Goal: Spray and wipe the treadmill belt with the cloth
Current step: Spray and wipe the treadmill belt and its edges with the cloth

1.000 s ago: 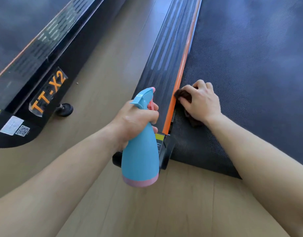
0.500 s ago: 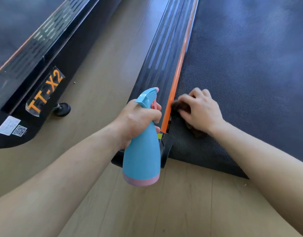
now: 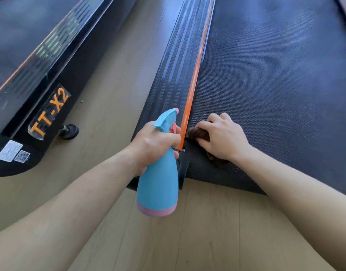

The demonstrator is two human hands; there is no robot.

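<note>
Since half a second ago our right hand (image 3: pixel 224 136) has slid a little nearer along the belt (image 3: pixel 275 79), toward its rear corner, dragging the cloth (image 3: pixel 197 133) with it; our left hand (image 3: pixel 154 142) and the bottle (image 3: pixel 158 184) have barely shifted. The right hand lies palm down on the belt just beside the orange strip (image 3: pixel 195 79), fingers curled over the dark brown cloth and pressing it flat, wrist straight, forearm reaching in from the lower right. The cloth peeks out at the fingertips, touching the strip's end, and again under the heel of the hand. The left hand is wrapped around the blue bottle's neck, fingers closed tight near the pink trigger, nozzle aimed up along the side rail (image 3: pixel 174 71). The bottle hangs upright above the rail's rear end, its pink base over the wooden floor (image 3: pixel 217 231). A second treadmill (image 3: pixel 41 79) marked TT-X2 sits to the left.
</note>
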